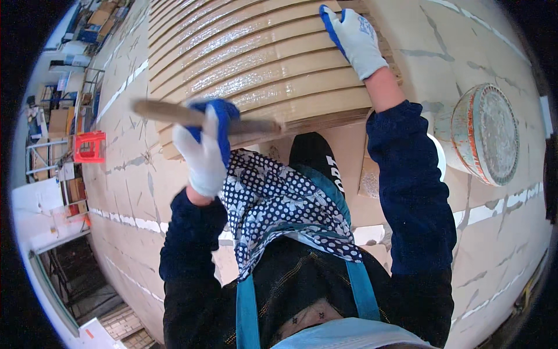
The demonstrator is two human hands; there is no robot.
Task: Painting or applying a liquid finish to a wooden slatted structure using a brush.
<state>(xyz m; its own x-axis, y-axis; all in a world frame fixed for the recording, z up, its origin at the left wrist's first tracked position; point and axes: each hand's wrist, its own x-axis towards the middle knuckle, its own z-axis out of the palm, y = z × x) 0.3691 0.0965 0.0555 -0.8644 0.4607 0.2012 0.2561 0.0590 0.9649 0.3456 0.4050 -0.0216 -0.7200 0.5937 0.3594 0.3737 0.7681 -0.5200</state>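
I start with room to move: at 9 o'clock a red stool (89, 147) stands well apart from the work, with bare floor (125, 183) between it and the stack (250, 72) of tan strips. The stack's left edge sits at 10 o'clock, its near edge crosses just above centre, close to the dotted apron (261, 186), and its right edge is at 1 o'clock. Beyond that I see more open floor, running down to 4 o'clock.

The left hand (202, 154), gloved white and blue, is at 10 o'clock, its fingers closed around the middle of a wooden tool (165, 111). One end points to 10 o'clock, the other in toward centre over the stack's near edge; motion blurs it, so I can't tell its head or whether it touches. The strips beneath have a wet-looking shine. The right hand (356, 43) lies at 1 o'clock on the strips' right ends; I can't tell whether its fingers pinch one.

For containers, the shelves (43, 154) at 9 o'clock bear cartons (60, 121), contents unseen. At 3 o'clock stands a drum (491, 136) with an orange-streaked rim; its mottled pale face could be lid or contents, I can't say which.
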